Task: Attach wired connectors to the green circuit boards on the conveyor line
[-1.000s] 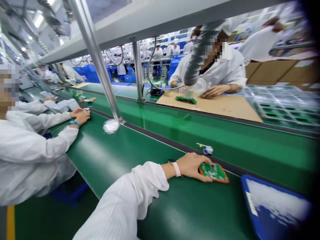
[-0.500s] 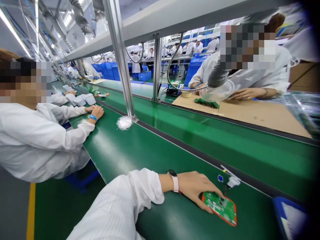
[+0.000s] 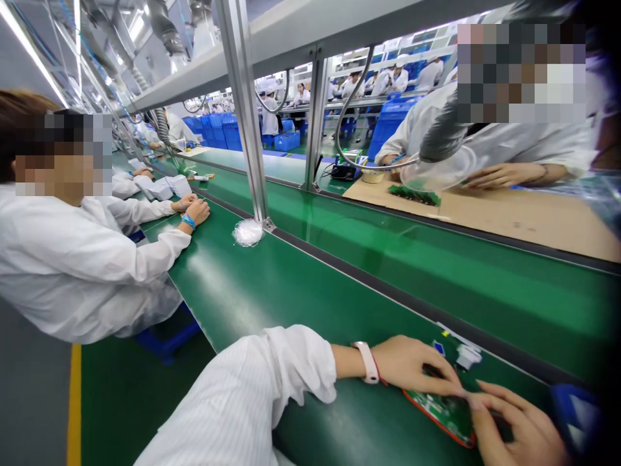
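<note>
A green circuit board (image 3: 449, 414) with an orange-red edge lies on the green bench, partly covered by both hands. My left hand (image 3: 412, 366), with a pale watch band at the wrist, reaches over the board, its thumb and forefinger pinched. The fingertips of my right hand (image 3: 519, 421) meet them above the board, also closed together. Whatever lies between the fingertips is too small to make out. Just beyond the board are a white part (image 3: 468, 356) and a small blue-and-white square (image 3: 439, 349).
A blue bin (image 3: 575, 414) stands at the right. Along the bench runs a dark rail beside a green belt (image 3: 388, 252). A metal post (image 3: 246, 129) rises near a clear plastic bundle (image 3: 248, 233). One co-worker (image 3: 97, 259) sits left, another across the belt.
My right hand has come in from the right and met my left fingertips over the circuit board. My left thumb and forefinger have moved from the board's edges into a pinch. The view has shifted slightly.
</note>
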Tool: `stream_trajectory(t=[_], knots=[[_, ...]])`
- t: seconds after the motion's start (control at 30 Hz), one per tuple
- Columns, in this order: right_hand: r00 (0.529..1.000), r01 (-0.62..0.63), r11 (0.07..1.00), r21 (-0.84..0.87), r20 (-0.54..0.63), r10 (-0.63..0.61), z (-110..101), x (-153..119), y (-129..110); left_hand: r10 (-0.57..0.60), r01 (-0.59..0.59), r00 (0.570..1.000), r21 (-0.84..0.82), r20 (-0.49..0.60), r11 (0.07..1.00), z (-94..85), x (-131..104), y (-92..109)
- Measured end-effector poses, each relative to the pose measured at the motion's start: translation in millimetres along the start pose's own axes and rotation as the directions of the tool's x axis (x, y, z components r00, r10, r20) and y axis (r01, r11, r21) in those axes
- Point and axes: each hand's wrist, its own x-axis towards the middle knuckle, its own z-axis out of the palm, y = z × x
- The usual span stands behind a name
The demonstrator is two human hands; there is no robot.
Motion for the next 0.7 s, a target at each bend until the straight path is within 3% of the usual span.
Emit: stream_trajectory(t=[0.1,0.33,0.7], knots=[[1.0,0.029,0.999,0.044,-0.012,-0.029,-1.0,3.0,-11.2,-0.029,0.029,0.998,0.0,-0.058,1.0,-4.5,-4.9,3.8],[0.991,-0.125,0.97,0.207,0.082,0.11,-12.8,2.3,-44.3,0.022,-0.019,0.994,0.028,-0.11,0.999,-8.3,-9.6,13.2],[0.973,-0.208,0.947,0.246,0.149,0.175,-17.2,-3.0,-50.7,0.056,-0.05,0.993,0.056,-0.104,0.997,-3.9,-10.8,12.3]])
